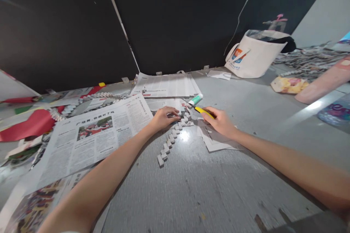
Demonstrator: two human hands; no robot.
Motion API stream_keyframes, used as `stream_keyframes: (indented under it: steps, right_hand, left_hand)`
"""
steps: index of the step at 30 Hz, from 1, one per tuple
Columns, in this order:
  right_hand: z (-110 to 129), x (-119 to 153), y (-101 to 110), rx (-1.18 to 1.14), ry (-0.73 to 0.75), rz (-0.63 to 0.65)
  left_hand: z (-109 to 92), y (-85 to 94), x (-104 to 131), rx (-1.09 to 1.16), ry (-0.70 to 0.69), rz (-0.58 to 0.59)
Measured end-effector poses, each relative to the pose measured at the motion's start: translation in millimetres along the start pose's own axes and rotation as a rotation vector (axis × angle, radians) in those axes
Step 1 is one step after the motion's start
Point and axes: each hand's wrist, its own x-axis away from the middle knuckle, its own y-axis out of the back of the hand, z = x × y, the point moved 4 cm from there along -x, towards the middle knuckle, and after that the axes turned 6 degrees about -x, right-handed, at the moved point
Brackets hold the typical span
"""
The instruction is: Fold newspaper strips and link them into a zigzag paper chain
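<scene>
A yellow utility knife [204, 112] with a dark tip is in my right hand [221, 122], its tip pointing left toward small folded paper pieces. My left hand [165, 117] rests on the table with fingers curled at the upper end of a zigzag chain of folded newsprint [170, 140]. Whether its fingertips pinch a piece is too small to tell. The chain runs down and left from that hand. Just beyond the knife tip lies a green and white glue stick [195, 99]. Loose paper sheets [214, 139] lie under my right hand.
Newspapers [95, 131] cover the left side, beside red paper [30, 125] and more folded chains. A newspaper stack [166, 84] lies against the black partition [180, 18]. At the right are a white bag [253, 56], a yellow packet [288, 85] and a blurred finger-like shape [324, 80].
</scene>
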Motion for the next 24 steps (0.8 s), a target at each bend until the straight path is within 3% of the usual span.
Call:
stream_keyframes:
  steps: [8, 16, 24]
  right_hand:
    - [0.3, 0.9, -0.1, -0.036, -0.023, 0.011]
    - [-2.9, 0.2, -1.4, -0.014, -0.011, 0.011]
    - [-2.9, 0.2, -1.1, -0.026, -0.004, 0.018]
  left_hand:
    - [0.3, 1.1, 0.2, -0.074, 0.005, 0.018]
    - [-1.7, -1.2, 0.4, -0.069, -0.091, 0.029]
    - [6.6, -4.4, 0.0, -0.151, -0.043, 0.034]
